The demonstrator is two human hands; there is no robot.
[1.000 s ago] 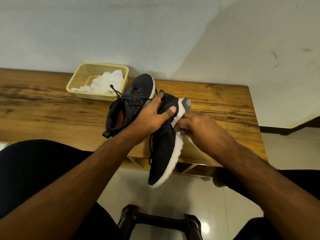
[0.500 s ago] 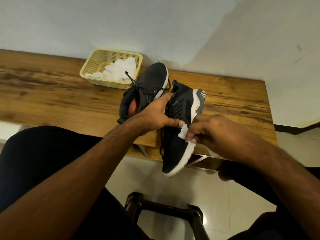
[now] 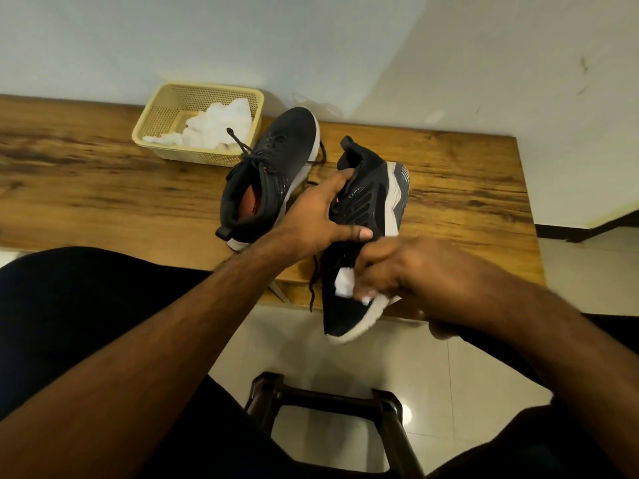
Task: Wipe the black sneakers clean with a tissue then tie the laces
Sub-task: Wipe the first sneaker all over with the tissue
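The fingers (image 3: 347, 179) of my left hand (image 3: 316, 216) curl over the collar of the held sneaker (image 3: 366, 216), thumb stretched across its side, gripping it firmly. My right hand (image 3: 411, 267) sits lower on the same shoe, its fingers bunched and pinching a small white tissue (image 3: 344, 285) against the black upper near the forefoot; motion blur softens that hand, so I cannot make out each finger. I have this sneaker tilted with its heel toward the wall and its toe hanging past the front edge of the tabletop (image 3: 103, 188), over the tiled floor (image 3: 484, 361). Its pale sole faces my right, and a loose black lace (image 3: 313, 281) dangles from it beside my left wrist.

The second sneaker (image 3: 276, 167) rests on the wooden tabletop just to the left of the held one, toe pointing at the wall, its opening showing an orange-red lining and its laces loose on top. Touching or nearly touching its toe side stands a cream plastic basket (image 3: 166, 112) with crumpled white tissues (image 3: 221, 122) inside, set against the wall. Below, between my dark-clothed knees, I see the frame of a dark stool (image 3: 332, 402) on the floor.
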